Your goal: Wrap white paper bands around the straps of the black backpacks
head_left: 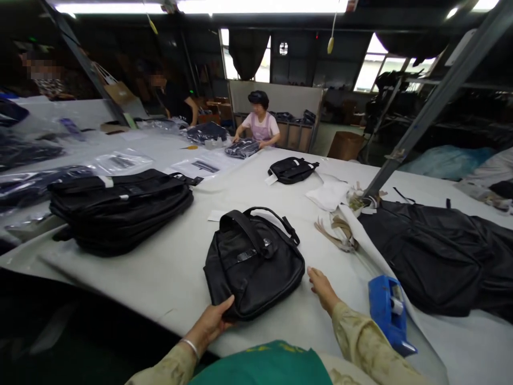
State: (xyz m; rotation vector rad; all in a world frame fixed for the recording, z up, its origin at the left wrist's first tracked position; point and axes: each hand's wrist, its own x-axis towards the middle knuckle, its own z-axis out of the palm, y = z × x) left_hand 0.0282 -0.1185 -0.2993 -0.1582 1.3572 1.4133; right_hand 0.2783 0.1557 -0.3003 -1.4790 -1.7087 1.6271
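- Now my left hand point(210, 323) clamps the near edge of the black bag point(254, 263), thumb on top.
- My right hand point(321, 289) lies open, fingers loose, just beside the bag's right corner.
- Bag sits flat on the white table point(168, 272), between the stack of bags point(120, 208) and the blue tape dispenser point(388, 310).

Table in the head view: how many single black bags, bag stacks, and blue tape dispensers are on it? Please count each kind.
Single black bags: 2, the black bag gripped by the left hand with the right hand beside it, and the small bag.
Bag stacks: 1, the stack.
Blue tape dispensers: 1, the dispenser.
Total: 4
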